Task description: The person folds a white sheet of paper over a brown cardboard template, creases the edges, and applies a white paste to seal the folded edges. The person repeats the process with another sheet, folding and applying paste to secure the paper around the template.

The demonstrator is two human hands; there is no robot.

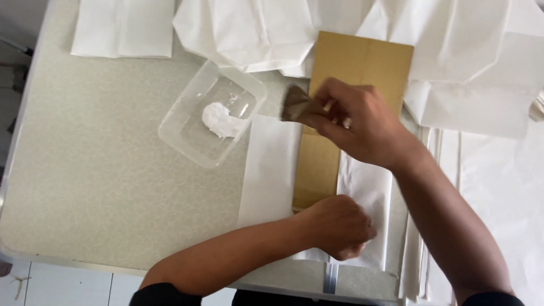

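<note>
Head view is showing me working near the front edge of the counter point(113, 187), toward its right side. I am gripping a wide brush point(297, 106) in my right hand point(362, 127), fingers clenched around the handle so the dark bristles are pointing left, hovering over the left edge of the brown cardboard strip point(354, 73) and close to the clear plastic tray point(187, 122). That tray is sitting just left of my work, toward the middle of the counter, with a dab of white paste point(221, 120) in it, so I am keeping it within easy reach of the brush. My left hand point(337, 226) is curled into a loose fist and pressing down on the folded white paper point(271, 164) near the front edge, apparently pinning paper and cardboard so they are not sliding; I cannot tell whether it is pinching anything. Loose white sheets point(255, 28) are crowding the back edge, and a stack of white paper point(498, 187) is filling the right edge, leaving little free room there.
</note>
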